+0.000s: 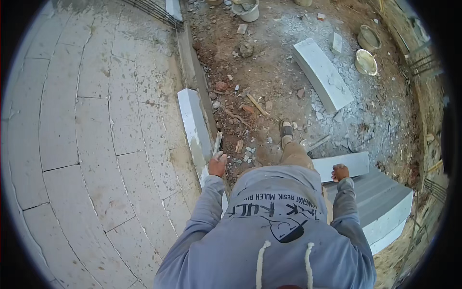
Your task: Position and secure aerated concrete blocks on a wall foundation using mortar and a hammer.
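Observation:
My left hand (217, 164) is closed around a narrow, mortar-smeared tool (218, 143) that points away from me. Seen nearly edge-on, its exact kind is unclear. Beside that hand, a white lightweight block (192, 115) lies along the foot of the wall, with a wet grey patch on its near part. My right hand (340, 172) is curled into a fist, with nothing showing in it. Below or behind this fist is another long white block (355, 164); whether the two touch I cannot tell.
A block wall (96, 135) fills the left side. More blocks (385, 207) are stacked at the near right, and a long block (325, 74) lies farther off. Buckets (366, 62) stand at the far right and another bucket (246, 9) at the back. Rubble and a stick (258, 104) litter the dirt.

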The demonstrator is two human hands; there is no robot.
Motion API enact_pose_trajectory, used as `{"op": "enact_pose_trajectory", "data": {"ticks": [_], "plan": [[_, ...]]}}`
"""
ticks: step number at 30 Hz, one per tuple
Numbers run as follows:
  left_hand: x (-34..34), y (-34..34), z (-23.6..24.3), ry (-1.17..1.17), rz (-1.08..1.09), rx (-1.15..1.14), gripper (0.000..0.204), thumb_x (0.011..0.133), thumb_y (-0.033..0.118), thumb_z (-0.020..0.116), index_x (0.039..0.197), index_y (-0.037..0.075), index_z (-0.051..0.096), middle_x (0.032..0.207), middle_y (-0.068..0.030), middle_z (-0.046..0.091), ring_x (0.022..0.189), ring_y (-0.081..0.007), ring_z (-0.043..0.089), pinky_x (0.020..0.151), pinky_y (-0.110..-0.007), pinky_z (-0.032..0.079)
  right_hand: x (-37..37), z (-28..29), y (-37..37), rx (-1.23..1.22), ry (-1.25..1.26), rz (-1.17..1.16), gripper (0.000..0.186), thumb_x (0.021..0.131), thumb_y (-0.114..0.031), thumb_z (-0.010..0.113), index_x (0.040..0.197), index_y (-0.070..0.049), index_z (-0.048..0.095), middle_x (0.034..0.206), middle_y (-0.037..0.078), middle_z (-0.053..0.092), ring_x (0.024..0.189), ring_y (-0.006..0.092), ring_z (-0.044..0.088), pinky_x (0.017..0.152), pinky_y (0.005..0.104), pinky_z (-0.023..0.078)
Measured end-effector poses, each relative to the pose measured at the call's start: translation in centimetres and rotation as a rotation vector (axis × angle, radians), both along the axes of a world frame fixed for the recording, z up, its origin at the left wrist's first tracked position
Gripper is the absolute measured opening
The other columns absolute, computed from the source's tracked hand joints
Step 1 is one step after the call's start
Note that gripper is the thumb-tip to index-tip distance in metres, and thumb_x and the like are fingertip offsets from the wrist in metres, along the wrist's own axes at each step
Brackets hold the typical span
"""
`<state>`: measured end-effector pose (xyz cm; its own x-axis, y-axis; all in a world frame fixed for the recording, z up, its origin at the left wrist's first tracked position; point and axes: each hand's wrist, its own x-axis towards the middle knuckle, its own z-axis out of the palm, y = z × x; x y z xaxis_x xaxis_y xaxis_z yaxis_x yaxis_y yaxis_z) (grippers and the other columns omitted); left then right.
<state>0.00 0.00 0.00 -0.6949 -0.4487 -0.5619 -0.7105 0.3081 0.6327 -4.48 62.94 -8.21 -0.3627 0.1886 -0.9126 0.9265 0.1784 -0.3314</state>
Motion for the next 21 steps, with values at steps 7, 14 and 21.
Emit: {"op": "enact_pose_trajectory", "data": {"ticks": [7,14,21], "plan": [[-13.9,2.3,5.0,0.125,0.092,0.152,0.047,0.091,0.031,0.064,0.129,0.005,0.056,0.096,-0.006,0.066,0.079,-0.0141,0.064,0.061,-0.025,0.046,-10.9,4.2,-2.5,0.075,-0.051,0.274,0.015,0.084,-0.015,0.064,0.088,-0.001,0.062,0.067,0.012,0.063,0.049,0.0223,0.06,0.042,0.0351,0.047],[-16.7,2.0,3.9,0.063,-0.077,0.248,0.047,0.094,0.035,0.059,0.13,0.006,0.055,0.1,-0.0079,0.067,0.083,-0.0151,0.065,0.064,-0.025,0.048,-22.5,13.5,3.7,0.602,0.63,0.496,0.025,0.086,-0.026,0.055,0.09,-0.004,0.066,0.071,0.008,0.065,0.061,0.0188,0.063,0.06,0.0352,0.049],[-18.7,2.7,-0.4,-0.164,-0.295,0.277,0.05,0.093,0.038,0.059,0.13,0.004,0.054,0.099,-0.0094,0.067,0.081,-0.0164,0.064,0.063,-0.027,0.048,-5.8,25.5,9.4,0.616,0.55,-0.239,0.027,0.086,-0.026,0.055,0.1,-0.005,0.067,0.074,0.008,0.066,0.06,0.0175,0.062,0.055,0.0307,0.049]]}}
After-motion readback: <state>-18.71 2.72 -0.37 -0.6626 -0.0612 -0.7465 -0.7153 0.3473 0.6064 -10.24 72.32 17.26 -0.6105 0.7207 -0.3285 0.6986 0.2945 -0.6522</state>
